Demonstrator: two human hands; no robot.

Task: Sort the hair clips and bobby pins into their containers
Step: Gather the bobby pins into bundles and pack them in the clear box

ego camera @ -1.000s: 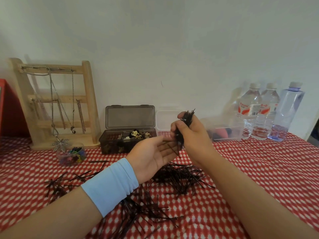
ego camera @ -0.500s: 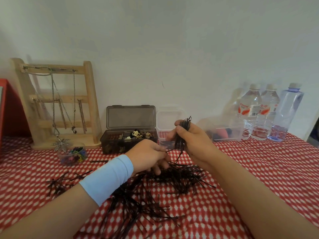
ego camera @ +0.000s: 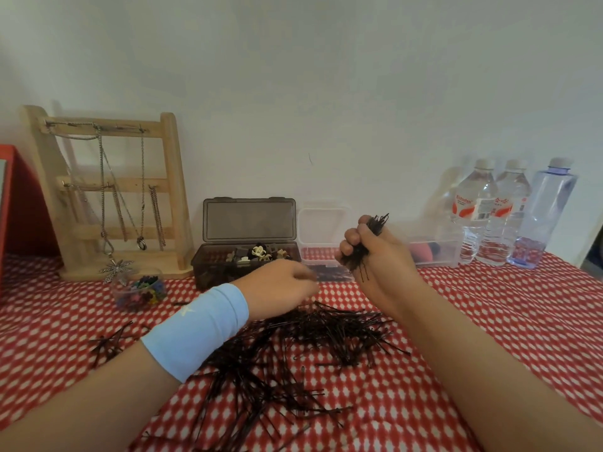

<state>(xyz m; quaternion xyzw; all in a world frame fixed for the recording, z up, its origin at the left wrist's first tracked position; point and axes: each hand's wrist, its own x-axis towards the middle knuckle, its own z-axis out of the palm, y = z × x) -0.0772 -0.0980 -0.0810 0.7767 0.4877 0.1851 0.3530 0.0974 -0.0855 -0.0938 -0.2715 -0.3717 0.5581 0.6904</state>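
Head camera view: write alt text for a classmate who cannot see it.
A person's right hand grips a bundle of black bobby pins while the left hand, in a blue wristband, hovers over a loose pile of pins on a red checked tablecloth. Behind stand an open dark box of hair clips, a clear container and a wooden necklace stand.

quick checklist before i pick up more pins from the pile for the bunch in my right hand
1. Right hand grips the bundle of bobby pins in a fist: ok, though one pin hangs low beneath it.
2. Left hand has a pin pinched: cannot tell, its fingers are blurred.
3. Left hand is over the loose pile: ok.
4. Clear container stands open for the pins: ok.
5. Dark clip box is open, with clips inside: ok.
6. Cloth is free of pins: not ok; the pile and a stray cluster remain.
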